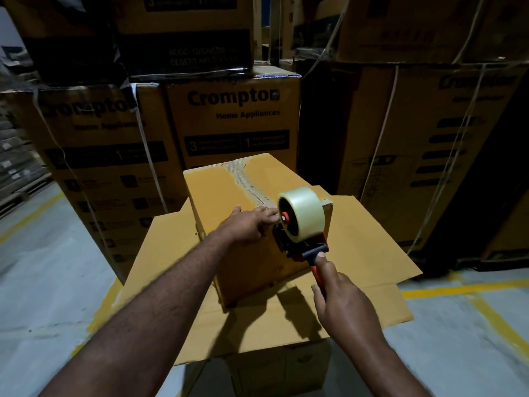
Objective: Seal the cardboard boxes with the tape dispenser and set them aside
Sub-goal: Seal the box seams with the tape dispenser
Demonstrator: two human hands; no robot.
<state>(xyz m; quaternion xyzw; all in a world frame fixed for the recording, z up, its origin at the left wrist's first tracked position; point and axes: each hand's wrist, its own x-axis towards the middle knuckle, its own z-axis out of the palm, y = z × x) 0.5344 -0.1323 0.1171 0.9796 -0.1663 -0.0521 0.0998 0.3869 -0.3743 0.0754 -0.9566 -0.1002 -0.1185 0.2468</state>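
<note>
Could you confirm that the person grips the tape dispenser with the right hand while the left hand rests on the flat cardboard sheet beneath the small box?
Not quite: in the head view the left hand rests on top of the small box, at its near edge, not on the flat cardboard sheet. The right hand does grip the tape dispenser.

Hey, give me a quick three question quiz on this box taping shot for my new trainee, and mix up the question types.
1. True or false: the right hand grips the tape dispenser by its red handle.
2. Where is the left hand? A on the floor; B pressing on top of the small cardboard box, beside the dispenser; C hanging at the person's side.
3. Fill in: the stacked cartons behind read ___ Home Appliances.
Key: 1 true; 2 B; 3 Crompton.
</note>
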